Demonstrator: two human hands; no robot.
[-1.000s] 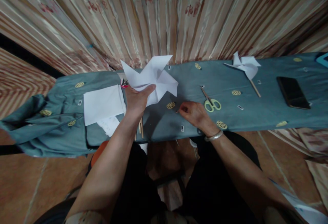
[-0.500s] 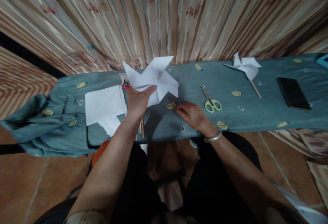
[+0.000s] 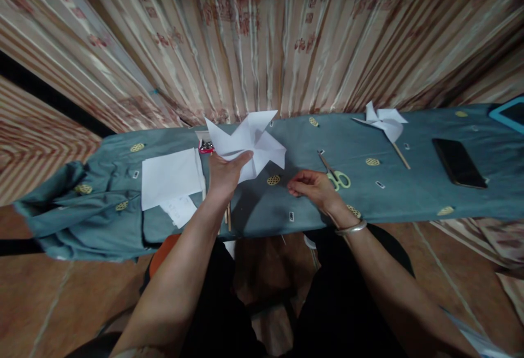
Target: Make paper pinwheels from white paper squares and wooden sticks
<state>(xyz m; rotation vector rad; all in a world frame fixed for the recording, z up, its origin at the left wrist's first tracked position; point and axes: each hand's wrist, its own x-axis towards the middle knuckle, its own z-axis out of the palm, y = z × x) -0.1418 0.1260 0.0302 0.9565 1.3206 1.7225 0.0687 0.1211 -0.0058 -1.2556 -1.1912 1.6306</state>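
Observation:
My left hand (image 3: 226, 173) holds a white paper pinwheel (image 3: 264, 138) above the table, thumb pressed near its centre and the other fingers behind. No stick shows on this pinwheel. My right hand (image 3: 313, 186) is closed in a pinch over the cloth, apart from the pinwheel; what the fingertips hold, if anything, is too small to make out. Just beyond it lie scissors (image 3: 340, 179) with pale green handles, their blades pointing away. Left of the pinwheel sits a small red box (image 3: 206, 145) with shiny metal pieces in it, partly covered by the paper.
Stacked white paper squares (image 3: 172, 178) and a printed slip (image 3: 179, 212) lie left. Wooden sticks (image 3: 228, 219) rest below my left wrist. A pinwheel on a stick (image 3: 385, 123), a black phone (image 3: 459, 162) and a blue-edged device (image 3: 507, 113) lie right. A curtain (image 3: 262, 41) hangs behind.
The view has tilted up, so everything sits slightly lower. My right hand has shifted a little right, towards the scissors, still pinched. My left hand keeps its hold on the pinwheel.

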